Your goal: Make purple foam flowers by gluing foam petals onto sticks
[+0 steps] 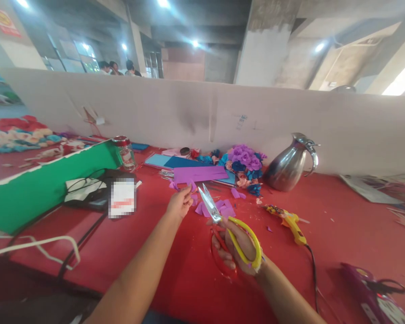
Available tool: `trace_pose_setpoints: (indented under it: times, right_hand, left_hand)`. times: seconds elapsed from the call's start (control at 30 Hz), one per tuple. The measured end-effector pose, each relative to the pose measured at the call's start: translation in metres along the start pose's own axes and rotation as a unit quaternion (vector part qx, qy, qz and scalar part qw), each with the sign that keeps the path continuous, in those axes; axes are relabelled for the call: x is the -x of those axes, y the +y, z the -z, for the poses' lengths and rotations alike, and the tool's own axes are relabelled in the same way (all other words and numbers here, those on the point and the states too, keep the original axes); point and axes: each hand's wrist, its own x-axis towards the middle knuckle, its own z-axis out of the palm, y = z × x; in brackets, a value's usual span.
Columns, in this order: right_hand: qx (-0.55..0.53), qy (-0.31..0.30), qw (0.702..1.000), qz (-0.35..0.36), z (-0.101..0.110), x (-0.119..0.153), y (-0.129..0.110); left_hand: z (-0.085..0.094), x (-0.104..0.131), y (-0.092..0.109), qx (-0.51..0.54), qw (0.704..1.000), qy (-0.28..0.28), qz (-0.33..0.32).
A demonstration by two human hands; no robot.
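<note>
My right hand (234, 245) is wrapped round the scissors (209, 204), which have one yellow and one red handle; their blades point up and left, slightly parted. Just left of the blade tips, my left hand (181, 202) pinches a small purple paper piece (191, 186). Cut purple pieces (224, 208) lie on the red table behind the scissors. Beyond both hands rests a stack of purple paper strips (199, 174), with blue sheets (185, 162) behind it.
Paper flowers (245, 159) and a metal jug (288, 164) stand at the back. A yellow glue gun (293, 225) with a black cord lies right. On the left are a glass jar (126, 155), a green panel (54, 184) and a white card (122, 198).
</note>
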Motion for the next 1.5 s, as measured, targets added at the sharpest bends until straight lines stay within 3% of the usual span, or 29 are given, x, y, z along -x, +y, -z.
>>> trace_pose_setpoints:
  times: [0.67, 1.13, 1.5]
  right_hand:
    - [0.002, 0.004, 1.0, -0.022, 0.001, -0.002, 0.0]
    - [-0.025, 0.01, 0.999, -0.021, 0.002, -0.004, -0.002]
    - [-0.006, 0.027, 1.0, -0.007, -0.001, -0.005, 0.001]
  left_hand:
    - [0.002, 0.001, -0.006, -0.018, 0.999, -0.024, -0.029]
    - [0.0, 0.007, -0.01, -0.062, 0.992, -0.104, -0.021]
    - [0.002, 0.004, -0.012, -0.073, 0.992, -0.102, -0.032]
